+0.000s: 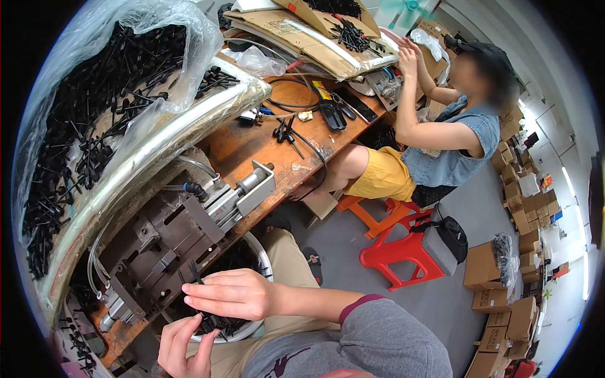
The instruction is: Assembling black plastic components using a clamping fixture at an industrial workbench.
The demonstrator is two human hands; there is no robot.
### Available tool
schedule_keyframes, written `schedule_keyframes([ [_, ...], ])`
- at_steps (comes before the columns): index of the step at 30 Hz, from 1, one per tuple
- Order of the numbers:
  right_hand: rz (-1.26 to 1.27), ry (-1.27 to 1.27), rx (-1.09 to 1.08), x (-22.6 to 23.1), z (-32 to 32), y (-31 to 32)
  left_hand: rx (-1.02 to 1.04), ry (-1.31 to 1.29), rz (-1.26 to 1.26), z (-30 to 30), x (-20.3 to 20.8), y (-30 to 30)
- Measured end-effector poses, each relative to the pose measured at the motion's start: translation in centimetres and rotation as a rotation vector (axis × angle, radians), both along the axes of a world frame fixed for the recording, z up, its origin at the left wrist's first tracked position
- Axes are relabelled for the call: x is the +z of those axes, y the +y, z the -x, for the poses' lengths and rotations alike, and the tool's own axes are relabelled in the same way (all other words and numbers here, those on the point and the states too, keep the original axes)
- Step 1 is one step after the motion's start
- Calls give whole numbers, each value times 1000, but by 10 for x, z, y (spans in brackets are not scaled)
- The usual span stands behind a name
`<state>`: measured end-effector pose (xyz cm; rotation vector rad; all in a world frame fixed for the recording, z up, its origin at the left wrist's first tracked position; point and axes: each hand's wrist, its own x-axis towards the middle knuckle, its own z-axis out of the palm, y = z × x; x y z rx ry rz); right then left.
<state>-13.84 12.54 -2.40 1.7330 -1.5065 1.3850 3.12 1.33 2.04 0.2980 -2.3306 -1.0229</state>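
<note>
My right hand (234, 294) has its fingers together around a small bunch of black plastic parts with thin stems (210, 322). Stem ends stick out above its fingers, and the thicker ends show below the palm. Just under it, my left hand (184, 350) has its thumb and fingertips closed at the lower ends of the same parts. Which piece each fingertip touches is too small to tell. Beneath both hands stands a white round tub (265, 264) with more black parts inside. Beside them, a brown metal fixture (179, 230) with pneumatic cylinders sits on the wooden bench (233, 154).
A plastic-lined tray (189, 116) heaped with black parts rises at the left. Yellow-handled cutters (331, 107), a phone (357, 105) and cables lie on the bench. Across from me a co-worker (454, 126) sits working. A red stool (403, 252) and cardboard boxes (485, 264) stand right.
</note>
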Motion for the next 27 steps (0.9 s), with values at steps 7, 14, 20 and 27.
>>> schedule_keyframes([
  [7, 19, -50, -2, 9, 4, -2, 42, 51, 71, 0, 0, -5],
  [14, -94, -140, -40, 11, 4, 6, 147, 25, 122, 14, -11, -5],
  [20, -120, -143, -14, 11, 6, 4, 176, -11, 177, 17, -15, -11],
  [27, -128, -152, 4, 11, 9, 6, 179, 14, 256, 23, -18, -13],
])
